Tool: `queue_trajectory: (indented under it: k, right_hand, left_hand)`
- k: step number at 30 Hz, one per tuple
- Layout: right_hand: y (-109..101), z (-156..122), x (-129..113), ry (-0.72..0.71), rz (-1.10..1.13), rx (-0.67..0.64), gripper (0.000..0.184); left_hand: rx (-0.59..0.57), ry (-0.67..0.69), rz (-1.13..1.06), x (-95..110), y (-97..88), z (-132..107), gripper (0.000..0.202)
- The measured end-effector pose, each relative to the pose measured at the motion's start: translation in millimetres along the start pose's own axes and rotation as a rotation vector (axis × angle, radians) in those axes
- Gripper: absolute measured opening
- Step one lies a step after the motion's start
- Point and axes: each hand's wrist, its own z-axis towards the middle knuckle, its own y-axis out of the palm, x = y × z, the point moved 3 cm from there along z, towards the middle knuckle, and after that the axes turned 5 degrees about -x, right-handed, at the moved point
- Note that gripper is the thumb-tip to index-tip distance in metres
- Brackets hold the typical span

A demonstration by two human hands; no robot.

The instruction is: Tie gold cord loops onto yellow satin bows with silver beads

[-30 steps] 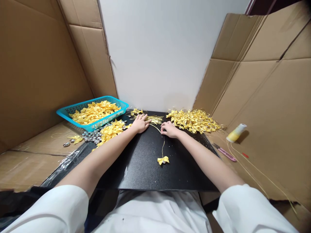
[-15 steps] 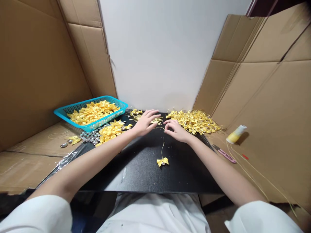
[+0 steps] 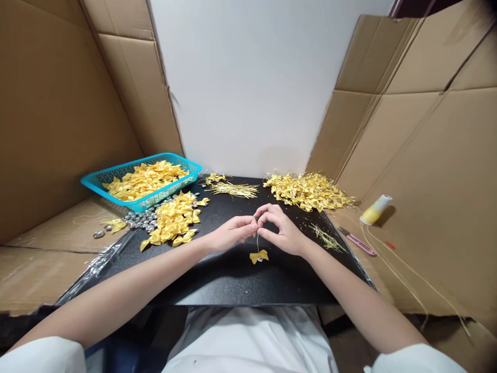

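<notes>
My left hand (image 3: 233, 232) and my right hand (image 3: 282, 231) meet fingertip to fingertip over the middle of the black table (image 3: 217, 280). Both are closed in a pinch on a thin yellow cord (image 3: 258, 242), mostly hidden by the fingers. Below them, the cord runs down to a yellow ribbon bow (image 3: 259, 256) with a small silvery piece at its centre. Whether the bow rests on the table or hangs just over it, I cannot tell. Farther back lies a bundle of gold cord pieces (image 3: 233, 189).
On the left stand a turquoise basket (image 3: 142, 206) of yellow bows, a loose bow pile (image 3: 171, 220) and silvery round pieces (image 3: 145, 221). Finished-looking corded bows (image 3: 310, 191) are heaped at right, near short cords (image 3: 328, 239), a pink cutter (image 3: 361, 244) and a thread spool (image 3: 376, 210). Cardboard walls flank the table.
My left hand has come back from the gold cord bundle, closing its spread fingers. My right hand has moved slightly nearer me, and the two now meet at the bow's cord.
</notes>
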Motion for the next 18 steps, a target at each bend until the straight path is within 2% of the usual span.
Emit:
queue_trajectory:
  k: [4, 8, 18]
  right_hand:
    - [3, -5, 6, -0.052, 0.077, 0.117, 0.007]
    - [3, -8, 3, -0.115, 0.062, 0.201, 0.009]
    - [4, -9, -6, -0.236, -0.012, 0.238, 0.012]
  left_hand:
    - [0.029, -0.024, -0.061, -4, -1.2, -4, 0.044]
    - [0.025, -0.013, -0.025, 0, 2.4, -7, 0.046]
    - [-0.046, -0.003, 0.099, 7, 6.0, -10, 0.042]
